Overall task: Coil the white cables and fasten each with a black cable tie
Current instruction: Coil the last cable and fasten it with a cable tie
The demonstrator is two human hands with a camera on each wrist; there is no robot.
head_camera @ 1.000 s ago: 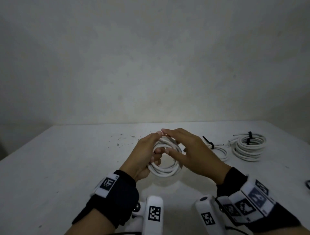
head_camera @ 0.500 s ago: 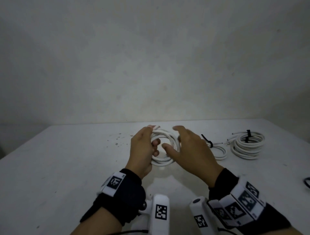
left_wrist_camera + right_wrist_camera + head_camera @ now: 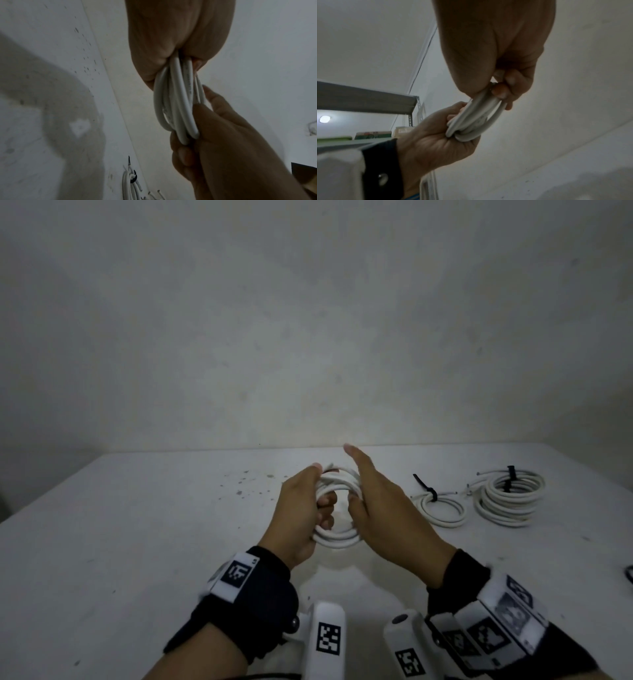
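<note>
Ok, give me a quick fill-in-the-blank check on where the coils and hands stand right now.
1. The left hand grips the white coil, and the right hand holds its ____ side.
2. The number of finished coils lying on the table to the right of the hands is ____.
3. Each finished coil, the small coil and the large coil, is fastened with a tie of the colour ____.

Missing words: opposite; two; black

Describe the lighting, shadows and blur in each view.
Head view: dim, wall corners darkened, coil casting a faint shadow on the table. Left wrist view: broad hand shadow over the table, right hand soft and dark. Right wrist view: ceiling lamp glaring, hands underlit.
</note>
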